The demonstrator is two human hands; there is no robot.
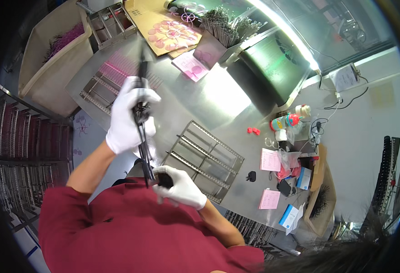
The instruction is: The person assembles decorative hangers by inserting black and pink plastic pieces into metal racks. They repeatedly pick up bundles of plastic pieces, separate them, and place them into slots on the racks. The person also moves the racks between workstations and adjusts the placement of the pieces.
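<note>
In my white-gloved left hand (128,116) is a long, narrow dark bundle or frame (143,141), seen nearly edge-on and blurred, so its kind is unclear. It stands upright in front of my chest, the fingers wrapped round its upper middle. Closed at its lower end is my gloved right hand (181,187), next to a black rounded part (165,180). A metal rack with notched rails (204,160) lies on the steel table (172,98), just beyond my right hand. Past my left hand, another notched rack (101,91) carries pink thin rods (118,68).
A beige bin (50,77) with purple pieces stands far left. Metal wires fill a box (211,48) at the back, beside cardboard (159,22) and a dark green case (272,68). A bottle (285,122), pink notepads (270,160) and a black plug (251,176) lie right.
</note>
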